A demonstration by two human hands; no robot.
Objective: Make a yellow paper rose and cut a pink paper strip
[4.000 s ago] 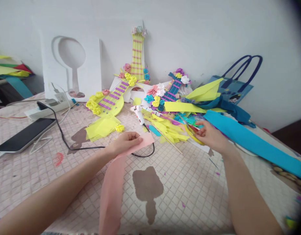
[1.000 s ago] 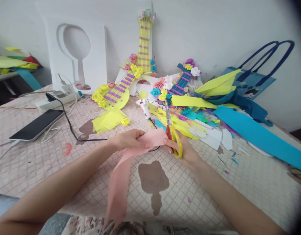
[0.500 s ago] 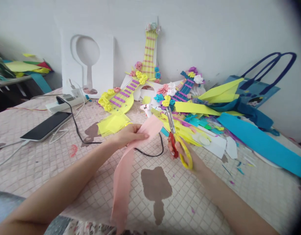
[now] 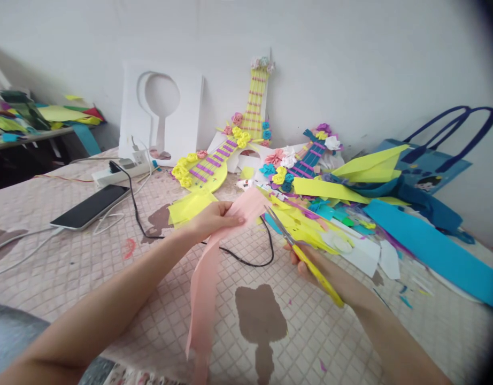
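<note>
Between thumb and fingers, my left hand [image 4: 214, 219] pinches a long pink crepe paper strip [image 4: 206, 278] near its far end. The rest of the strip hangs down toward the table's front edge. My right hand [image 4: 310, 259] grips a pair of scissors [image 4: 298, 251] by the handles, of which a yellow one shows; the other is hidden. Their blades point up and left, with the tips beside the right edge of the strip's end. Whether the blades touch the paper I cannot tell. Yellow paper sheets [image 4: 190, 206] lie beyond my left hand.
Two flower-trimmed paper guitars, one yellow [image 4: 210, 168] and one blue [image 4: 310, 155], stand toward the wall. Paper scraps [image 4: 330, 214] and a blue strip [image 4: 431, 251] spread to the right, by a blue bag [image 4: 426, 166]. At left lie a phone [image 4: 90, 206], power strip [image 4: 122, 174] and black cable [image 4: 246, 262].
The scissors have turned, so their handles point more to the right and the tips come nearer the strip's end. My left hand keeps its hold; the whole view has shifted slightly.
</note>
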